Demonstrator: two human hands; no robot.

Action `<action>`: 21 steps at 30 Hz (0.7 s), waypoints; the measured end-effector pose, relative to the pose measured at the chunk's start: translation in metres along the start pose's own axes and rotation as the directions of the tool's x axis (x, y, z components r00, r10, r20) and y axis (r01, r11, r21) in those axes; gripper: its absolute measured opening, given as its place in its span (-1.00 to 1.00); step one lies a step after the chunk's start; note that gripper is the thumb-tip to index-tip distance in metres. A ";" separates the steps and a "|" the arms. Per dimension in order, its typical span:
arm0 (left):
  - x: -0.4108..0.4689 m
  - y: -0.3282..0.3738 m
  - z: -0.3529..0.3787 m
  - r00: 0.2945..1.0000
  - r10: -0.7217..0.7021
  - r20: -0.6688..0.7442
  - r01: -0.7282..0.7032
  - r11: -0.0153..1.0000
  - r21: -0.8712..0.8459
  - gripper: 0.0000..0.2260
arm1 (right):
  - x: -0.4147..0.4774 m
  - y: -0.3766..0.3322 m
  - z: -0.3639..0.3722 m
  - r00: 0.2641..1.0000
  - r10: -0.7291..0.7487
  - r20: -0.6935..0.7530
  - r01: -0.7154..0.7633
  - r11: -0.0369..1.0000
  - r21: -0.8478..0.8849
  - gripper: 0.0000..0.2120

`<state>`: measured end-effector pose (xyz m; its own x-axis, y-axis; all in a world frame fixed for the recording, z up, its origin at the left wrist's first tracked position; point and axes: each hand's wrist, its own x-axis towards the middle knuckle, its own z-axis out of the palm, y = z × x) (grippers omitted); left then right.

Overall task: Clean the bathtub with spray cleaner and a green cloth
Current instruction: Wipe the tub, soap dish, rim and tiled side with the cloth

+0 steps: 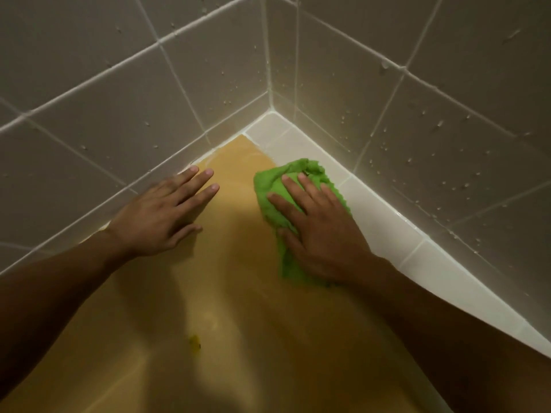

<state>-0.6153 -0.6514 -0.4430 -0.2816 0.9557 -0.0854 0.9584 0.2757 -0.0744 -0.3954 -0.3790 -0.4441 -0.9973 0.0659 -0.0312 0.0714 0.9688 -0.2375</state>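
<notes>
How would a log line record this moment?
right hand: presses green cloth on yellow tub by white ledge | left hand: flat on tub, empty | spray cleaner: not in view

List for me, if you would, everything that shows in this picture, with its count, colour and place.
bathtub: one, yellow-tan, fills the lower middle, under both hands
green cloth: one, bright green, bunched on the bathtub beside the white ledge
stain: one small spot, dark yellow, low on the bathtub surface
ledge tiles: one row, white, along the foot of the right wall
wall tiles: many, grey-beige with white grout, two walls meeting in a corner
water drops: many, clear, scattered on the wall tiles
left hand: one, flat on the bathtub by the left wall
right hand: one, presses flat on the cloth
</notes>
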 end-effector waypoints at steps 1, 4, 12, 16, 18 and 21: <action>0.000 -0.003 0.001 1.000 0.029 -0.007 -0.029 1.000 0.005 -0.33 | -0.011 0.002 0.001 1.000 0.003 0.004 -0.003 1.000 0.004 -0.46; 0.001 -0.007 0.002 0.996 0.083 -0.025 -0.082 0.996 0.032 -0.37 | -0.030 0.009 0.000 0.996 0.089 -0.019 -0.088 0.995 0.041 -0.46; 0.002 -0.007 0.004 0.994 0.105 -0.024 -0.102 0.990 0.098 -0.38 | 0.058 0.011 -0.009 0.981 0.177 -0.085 -0.176 0.984 0.015 -0.45; 0.002 -0.007 0.005 0.993 0.104 -0.058 -0.099 0.991 0.089 -0.39 | 0.112 -0.001 -0.007 0.992 0.113 -0.052 -0.113 0.994 0.007 -0.43; 0.001 -0.008 0.006 0.992 0.107 -0.068 -0.101 0.992 0.080 -0.41 | 0.112 -0.005 -0.006 0.998 0.042 -0.042 -0.041 0.999 0.010 -0.43; 0.002 -0.009 0.008 0.990 0.111 -0.086 -0.106 0.993 0.057 -0.44 | 0.080 -0.004 -0.005 0.998 -0.063 -0.019 0.064 0.997 0.034 -0.46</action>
<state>-0.6249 -0.6534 -0.4506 -0.1685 0.9857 -0.0074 0.9786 0.1664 -0.1212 -0.4759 -0.3763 -0.4410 -1.0000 0.0093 0.0024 0.0083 0.9623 -0.2720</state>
